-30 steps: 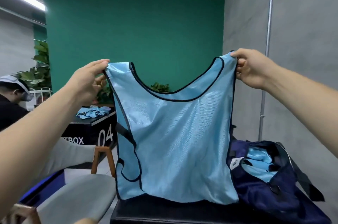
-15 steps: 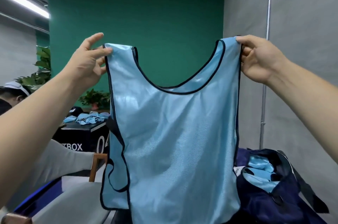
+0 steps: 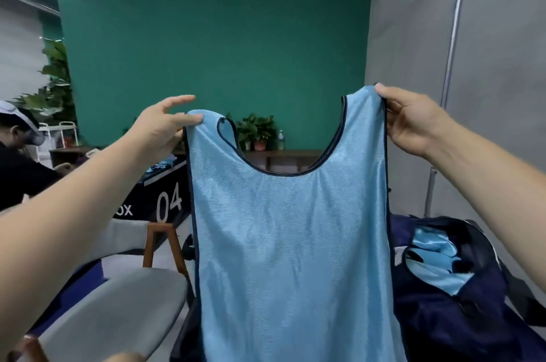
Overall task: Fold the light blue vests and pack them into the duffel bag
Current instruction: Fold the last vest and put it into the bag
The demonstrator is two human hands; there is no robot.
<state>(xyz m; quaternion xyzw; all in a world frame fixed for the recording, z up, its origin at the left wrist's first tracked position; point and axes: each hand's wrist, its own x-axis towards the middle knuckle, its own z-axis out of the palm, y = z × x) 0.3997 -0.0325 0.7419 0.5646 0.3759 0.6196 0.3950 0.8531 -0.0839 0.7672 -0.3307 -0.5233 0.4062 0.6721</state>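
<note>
A light blue vest with dark navy trim hangs upright in front of me, spread flat. My left hand pinches its left shoulder strap, with the other fingers splayed. My right hand grips the right shoulder strap. The vest's lower edge runs out of the frame. To the right, behind the vest, a navy duffel bag lies open with folded light blue vests inside.
A grey chair with wooden legs stands at lower left. A black box marked 04 holds more blue cloth. A person in a cap sits at far left. Green wall and potted plants lie behind.
The vest now hangs lower in view, and its side flap that showed at lower left is hidden. Both hands keep their hold on the straps.
</note>
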